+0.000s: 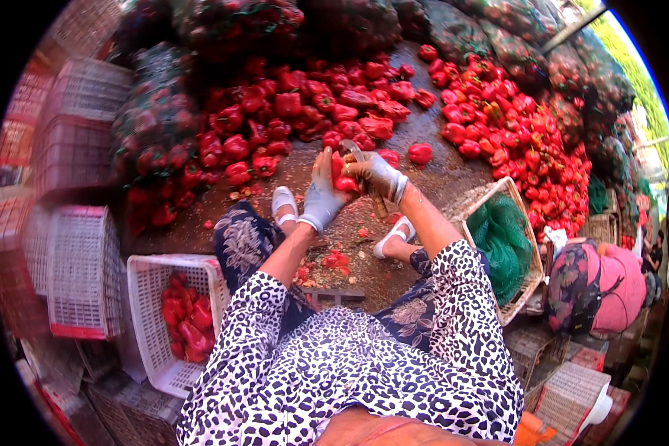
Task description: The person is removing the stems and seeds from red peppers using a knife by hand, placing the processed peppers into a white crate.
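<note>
Both of my hands wear pale, stained gloves and meet in front of me above the floor. My left hand (322, 195) holds a red bell pepper (340, 178), its fingers pointing up along the pepper's side. My right hand (379, 176) is closed around a knife-like tool; its brownish handle (380, 207) sticks out below the fist, and a metal part (353, 151) shows above, against the pepper. The tool's exact shape is partly hidden by the fingers. Just beyond my hands lies a large heap of red bell peppers (288, 105).
A white plastic crate (137, 312) holding red peppers stands at my left. To my right is another crate (528, 286) with green netting (496, 241). A second pepper heap (509, 137), full net bags (156, 119), stacked crates (85, 271) and a person in pink (621, 290) surround me.
</note>
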The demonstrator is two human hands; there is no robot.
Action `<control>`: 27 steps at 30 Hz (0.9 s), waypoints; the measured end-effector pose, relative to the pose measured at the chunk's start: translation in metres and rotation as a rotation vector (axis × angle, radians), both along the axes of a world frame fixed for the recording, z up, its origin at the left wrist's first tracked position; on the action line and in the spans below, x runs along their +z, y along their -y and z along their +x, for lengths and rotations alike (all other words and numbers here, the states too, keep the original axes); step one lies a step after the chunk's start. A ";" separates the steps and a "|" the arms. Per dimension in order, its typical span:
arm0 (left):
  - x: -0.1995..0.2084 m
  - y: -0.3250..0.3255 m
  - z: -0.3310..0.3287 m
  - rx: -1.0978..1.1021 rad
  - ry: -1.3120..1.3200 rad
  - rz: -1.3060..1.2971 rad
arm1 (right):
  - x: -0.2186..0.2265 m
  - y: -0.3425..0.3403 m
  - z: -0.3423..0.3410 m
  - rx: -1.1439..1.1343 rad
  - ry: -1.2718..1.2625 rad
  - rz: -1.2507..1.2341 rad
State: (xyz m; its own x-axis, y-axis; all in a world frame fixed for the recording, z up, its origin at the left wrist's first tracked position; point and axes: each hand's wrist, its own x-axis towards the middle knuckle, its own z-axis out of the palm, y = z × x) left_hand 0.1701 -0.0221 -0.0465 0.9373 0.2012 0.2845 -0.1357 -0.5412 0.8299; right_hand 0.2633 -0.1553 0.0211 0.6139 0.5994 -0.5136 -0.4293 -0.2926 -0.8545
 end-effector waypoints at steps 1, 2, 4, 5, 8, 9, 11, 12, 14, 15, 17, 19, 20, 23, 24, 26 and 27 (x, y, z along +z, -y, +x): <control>0.020 -0.009 0.000 0.025 -0.146 -0.113 | 0.009 -0.012 0.005 0.057 0.056 0.030; 0.031 -0.025 0.000 0.012 -0.073 -0.250 | 0.022 -0.029 0.009 0.124 0.055 -0.002; 0.057 -0.055 -0.009 0.062 -0.019 -0.374 | 0.051 -0.068 0.002 0.177 0.149 0.042; 0.056 -0.083 -0.011 0.057 0.095 -0.345 | 0.076 -0.094 -0.006 0.221 0.193 0.071; 0.123 -0.131 -0.061 0.112 0.152 -0.398 | 0.111 -0.156 -0.036 0.303 0.286 0.114; 0.134 -0.147 -0.079 0.128 0.184 -0.404 | 0.131 -0.176 -0.054 0.330 0.298 0.133; 0.152 -0.184 -0.118 0.301 0.248 -0.135 | 0.125 -0.229 -0.077 0.400 0.423 0.286; 0.159 -0.199 -0.141 0.371 0.295 0.012 | 0.128 -0.248 -0.098 0.440 0.425 0.310; 0.170 -0.232 -0.196 0.524 0.325 0.326 | 0.142 -0.281 -0.143 0.543 0.408 0.372; 0.178 -0.238 -0.222 0.588 0.274 0.363 | 0.144 -0.295 -0.164 0.578 0.420 0.360; 0.174 -0.256 -0.269 0.641 0.168 0.365 | 0.147 -0.309 -0.207 0.650 0.428 0.352; 0.159 -0.263 -0.298 0.690 0.055 0.411 | 0.124 -0.325 -0.233 0.703 0.732 0.239; 0.147 -0.268 -0.308 0.703 0.001 0.436 | 0.113 -0.329 -0.248 0.636 0.980 0.245; 0.066 -0.289 -0.343 0.772 -0.255 0.359 | 0.098 -0.329 -0.270 0.412 1.197 0.345; 0.028 -0.301 -0.363 0.790 -0.322 0.292 | 0.103 -0.324 -0.275 0.445 1.210 0.354; -0.049 -0.304 -0.397 0.702 -0.442 0.203 | 0.106 -0.302 -0.275 0.450 1.273 0.363; -0.069 -0.291 -0.394 0.712 -0.732 0.138 | 0.110 -0.275 -0.263 0.410 1.307 0.368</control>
